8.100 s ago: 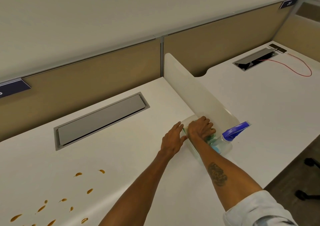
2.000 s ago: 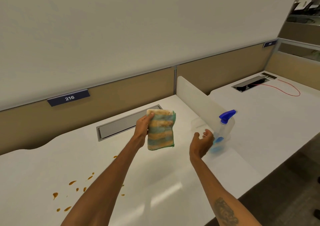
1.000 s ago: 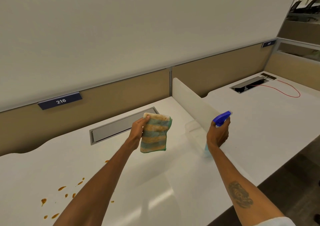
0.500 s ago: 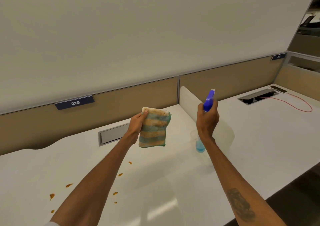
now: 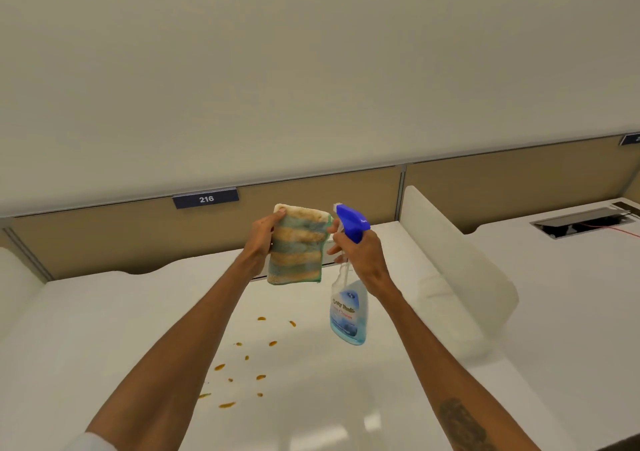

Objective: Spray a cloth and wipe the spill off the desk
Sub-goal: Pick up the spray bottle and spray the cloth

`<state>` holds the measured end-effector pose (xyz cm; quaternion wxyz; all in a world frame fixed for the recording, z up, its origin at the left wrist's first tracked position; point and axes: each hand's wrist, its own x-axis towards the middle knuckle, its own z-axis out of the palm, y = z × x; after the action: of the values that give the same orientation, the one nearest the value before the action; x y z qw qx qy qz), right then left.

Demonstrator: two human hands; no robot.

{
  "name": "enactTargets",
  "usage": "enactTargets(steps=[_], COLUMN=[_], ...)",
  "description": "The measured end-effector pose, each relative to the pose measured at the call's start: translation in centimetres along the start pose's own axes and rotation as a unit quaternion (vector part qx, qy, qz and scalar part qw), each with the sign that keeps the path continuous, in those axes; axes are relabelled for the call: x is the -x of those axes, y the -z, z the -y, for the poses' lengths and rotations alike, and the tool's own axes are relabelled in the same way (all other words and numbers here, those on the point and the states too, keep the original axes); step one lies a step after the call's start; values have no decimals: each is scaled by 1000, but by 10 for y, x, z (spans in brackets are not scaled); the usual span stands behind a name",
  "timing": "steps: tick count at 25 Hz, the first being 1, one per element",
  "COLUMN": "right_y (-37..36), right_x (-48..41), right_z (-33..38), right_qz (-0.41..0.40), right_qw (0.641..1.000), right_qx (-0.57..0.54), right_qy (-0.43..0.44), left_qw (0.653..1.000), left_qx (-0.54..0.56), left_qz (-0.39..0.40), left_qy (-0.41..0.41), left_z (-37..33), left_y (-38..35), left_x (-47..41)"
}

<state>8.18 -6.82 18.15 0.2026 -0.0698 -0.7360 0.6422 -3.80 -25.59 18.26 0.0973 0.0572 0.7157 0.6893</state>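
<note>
My left hand [image 5: 259,243] holds up a folded cloth [image 5: 298,246] with orange and teal stripes, pinched at its top left edge. My right hand [image 5: 360,256] grips the neck of a clear spray bottle [image 5: 348,312] with blue liquid. Its blue trigger head [image 5: 351,224] points left, the nozzle almost touching the cloth's top right corner. Both are held in the air above the white desk [image 5: 104,329]. Below them, several small orange-brown spill drops [image 5: 242,364] are scattered on the desk between my forearms.
A white divider panel [image 5: 460,256] stands on the desk to the right, with a second desk beyond it carrying a cable hatch [image 5: 581,222] and a red wire. A tan partition with a "216" label [image 5: 206,198] runs along the back.
My right hand has lifted the spray bottle off the desk by the divider and brought it left, up to the cloth. The view has turned left, so the spill now lies under my arms.
</note>
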Motion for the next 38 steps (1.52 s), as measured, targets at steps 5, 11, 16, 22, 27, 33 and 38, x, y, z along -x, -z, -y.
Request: enactTargets(steps=[5, 11, 16, 22, 27, 33, 38], right_y=[-61, -135, -183, -209, -234, -257, -252], right_x=[11, 22, 27, 27, 36, 47, 49], right_z=[4, 22, 32, 26, 34, 39, 30], right_qz=[80, 125, 104, -5, 53, 101, 12], right_qw=[997, 991, 994, 999, 998, 995, 1000], right_qx=[9, 17, 14, -15, -10, 13, 8], right_qy=[10, 33, -5, -37, -19, 0, -21], left_qw=[1000, 999, 999, 999, 998, 997, 995], left_qx=[-12, -17, -7, 10, 16, 23, 48], left_qz=[-17, -30, -34, -37, -58, -68, -84], left_qy=[12, 21, 25, 30, 26, 27, 24], left_z=[-11, -24, -30, -32, -29, -26, -24], left_y=[54, 119, 164, 206, 226, 238, 246], left_x=[3, 7, 8, 8, 12, 15, 15])
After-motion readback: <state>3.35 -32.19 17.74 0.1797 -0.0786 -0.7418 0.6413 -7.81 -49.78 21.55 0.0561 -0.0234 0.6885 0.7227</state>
